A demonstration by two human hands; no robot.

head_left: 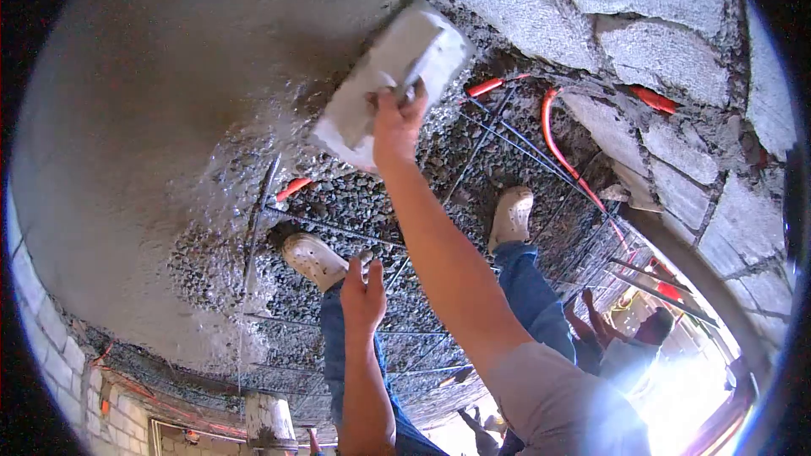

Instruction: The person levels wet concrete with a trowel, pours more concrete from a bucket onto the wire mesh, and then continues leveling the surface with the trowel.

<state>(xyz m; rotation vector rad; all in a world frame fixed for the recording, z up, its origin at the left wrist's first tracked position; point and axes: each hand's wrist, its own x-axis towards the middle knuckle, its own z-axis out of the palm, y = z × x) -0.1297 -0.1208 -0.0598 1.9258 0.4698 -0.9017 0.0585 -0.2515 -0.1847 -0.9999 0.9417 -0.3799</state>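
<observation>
A pale rectangular float (346, 110) lies tilted at the edge of smooth wet concrete (169, 76), beside the block wall. My right hand (399, 128) is closed around the handle on its top side. Lower down, my left hand (363, 297) is closed over the gravel near my left shoe, with its fingers round a small grey thing that I cannot make out. Between the smooth concrete and my feet, the surface is rough, wet and stony.
Steel bars (338, 226) cross the gravel around my shoes (511, 218). An orange tube (553, 139) curves out by the block wall (663, 55). Another person (629, 355) is at the lower right. A post (269, 420) stands at the bottom.
</observation>
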